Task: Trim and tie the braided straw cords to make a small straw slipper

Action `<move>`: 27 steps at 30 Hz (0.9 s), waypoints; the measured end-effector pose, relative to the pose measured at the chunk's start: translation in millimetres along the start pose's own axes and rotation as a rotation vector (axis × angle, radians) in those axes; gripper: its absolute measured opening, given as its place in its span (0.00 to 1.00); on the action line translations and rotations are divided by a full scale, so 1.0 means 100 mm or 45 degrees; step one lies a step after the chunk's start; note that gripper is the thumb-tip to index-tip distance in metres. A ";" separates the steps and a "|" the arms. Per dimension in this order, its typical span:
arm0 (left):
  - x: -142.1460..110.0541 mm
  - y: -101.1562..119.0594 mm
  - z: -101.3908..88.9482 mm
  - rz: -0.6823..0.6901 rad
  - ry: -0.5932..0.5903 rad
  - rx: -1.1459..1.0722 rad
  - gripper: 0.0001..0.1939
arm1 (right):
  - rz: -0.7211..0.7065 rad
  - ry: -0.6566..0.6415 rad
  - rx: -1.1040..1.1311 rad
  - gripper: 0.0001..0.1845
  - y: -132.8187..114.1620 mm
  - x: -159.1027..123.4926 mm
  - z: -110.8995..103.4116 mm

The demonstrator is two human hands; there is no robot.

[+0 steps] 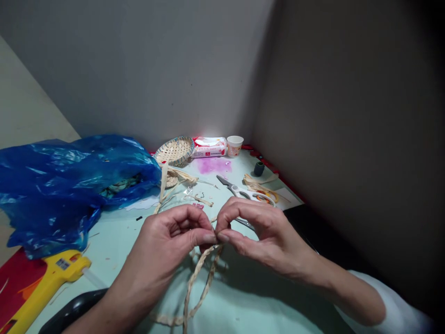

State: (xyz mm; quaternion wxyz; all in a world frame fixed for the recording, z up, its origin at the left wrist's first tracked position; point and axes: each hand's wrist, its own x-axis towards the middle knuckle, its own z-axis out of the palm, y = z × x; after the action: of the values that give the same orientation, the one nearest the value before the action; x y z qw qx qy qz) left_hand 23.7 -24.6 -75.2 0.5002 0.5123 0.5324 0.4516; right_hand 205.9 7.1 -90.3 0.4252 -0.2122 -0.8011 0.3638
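My left hand and my right hand meet at the centre, thumbs and forefingers pinched together. Between the fingertips they grip a braided raffia cord, whose loops hang below onto the table. The exact spot they pinch is mostly covered by the fingers. Just behind my right hand lie white-handled scissors. Loose raffia strips lie beyond my left hand.
A blue plastic bag fills the left side, with a yellow glue gun in front. At the back stand a woven basket, a tissue pack and a paper cup. A dark thread spool is right of them. Walls close off the back and right.
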 end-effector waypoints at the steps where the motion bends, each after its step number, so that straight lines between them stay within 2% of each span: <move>1: -0.01 0.00 0.00 0.017 0.005 0.027 0.05 | 0.008 -0.011 -0.009 0.03 0.00 0.00 -0.01; 8: -0.10 -0.01 0.02 0.223 0.148 0.233 0.05 | 0.095 -0.045 -0.032 0.04 -0.05 -0.02 -0.03; 17: -0.12 0.03 0.02 0.282 0.152 0.486 0.06 | 0.245 -0.036 -0.128 0.06 -0.13 -0.01 -0.01; 22: -0.15 -0.01 0.07 0.272 0.163 0.518 0.07 | 0.340 0.024 -0.244 0.06 -0.16 -0.02 0.02; 27: -0.18 -0.06 0.10 0.260 0.253 0.438 0.07 | 0.313 0.068 -0.244 0.07 -0.15 -0.04 0.04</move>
State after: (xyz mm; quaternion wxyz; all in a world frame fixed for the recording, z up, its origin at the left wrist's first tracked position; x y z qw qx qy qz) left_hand 33.0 -42.9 -80.8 0.3021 0.5944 0.5935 0.4508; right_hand 203.7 -6.9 -82.1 0.3764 -0.3578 -0.7886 0.3291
